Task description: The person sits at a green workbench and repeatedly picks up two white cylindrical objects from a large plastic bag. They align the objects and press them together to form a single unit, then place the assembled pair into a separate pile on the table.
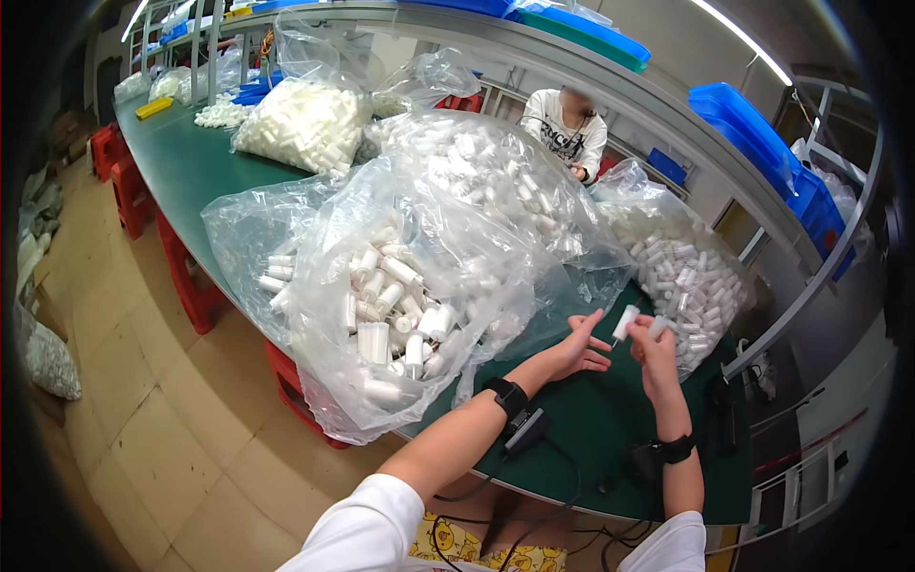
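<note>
Two hands meet over the green counter (591,429) at near right: the right hand (656,355) pinches a small white plastic tube (625,322), while the left hand (581,348) is open, fingers spread, just beside it. Keeping the tube upright and steady above the counter, clear of the clear bag of tubes (381,296) to the left, looks wise.

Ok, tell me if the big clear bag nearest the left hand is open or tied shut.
Open: the clear bag gapes toward the left hand, white tubes spilling at its mouth.

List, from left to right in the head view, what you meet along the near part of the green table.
Open clear bag of white tubes → left hand → small white tube → right hand → another bag of white tubes.
</note>
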Action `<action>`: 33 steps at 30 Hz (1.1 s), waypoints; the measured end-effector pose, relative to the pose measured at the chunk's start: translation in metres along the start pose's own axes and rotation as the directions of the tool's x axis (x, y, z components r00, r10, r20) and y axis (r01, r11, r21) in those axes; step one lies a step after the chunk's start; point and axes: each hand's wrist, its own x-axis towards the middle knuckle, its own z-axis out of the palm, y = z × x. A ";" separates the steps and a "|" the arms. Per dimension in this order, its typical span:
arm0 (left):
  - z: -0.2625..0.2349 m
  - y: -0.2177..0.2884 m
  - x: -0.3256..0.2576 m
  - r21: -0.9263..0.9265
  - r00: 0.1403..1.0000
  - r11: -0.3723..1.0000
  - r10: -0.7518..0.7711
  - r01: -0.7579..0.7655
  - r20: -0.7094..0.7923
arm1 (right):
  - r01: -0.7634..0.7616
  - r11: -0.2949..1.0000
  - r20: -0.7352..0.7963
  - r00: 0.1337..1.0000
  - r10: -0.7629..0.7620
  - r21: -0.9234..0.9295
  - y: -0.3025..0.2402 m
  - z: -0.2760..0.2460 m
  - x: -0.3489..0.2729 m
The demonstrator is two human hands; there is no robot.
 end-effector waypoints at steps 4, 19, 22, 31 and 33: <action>-0.026 -0.019 0.016 0.037 0.980 0.999 0.019 -0.027 0.197 | 0.234 0.969 0.146 0.959 -0.244 0.079 -0.069 0.059 -0.031; -0.021 -0.006 0.009 0.018 0.999 0.999 -0.041 0.041 -0.033 | 0.626 0.779 0.449 0.708 -0.545 -0.042 -0.124 0.196 -0.028; -0.021 -0.016 0.000 0.089 0.946 0.942 0.318 -0.323 0.066 | 0.483 0.842 0.273 0.866 -0.419 -0.240 -0.116 0.152 -0.011; -0.049 -0.038 0.019 0.080 0.997 0.994 0.080 -0.080 0.005 | 0.558 0.661 0.704 0.707 -0.063 -0.502 0.010 0.106 0.062; -0.060 -0.040 0.021 0.042 0.998 0.997 0.066 -0.067 0.013 | 0.719 0.579 0.766 0.599 -0.234 -0.385 0.016 0.123 0.074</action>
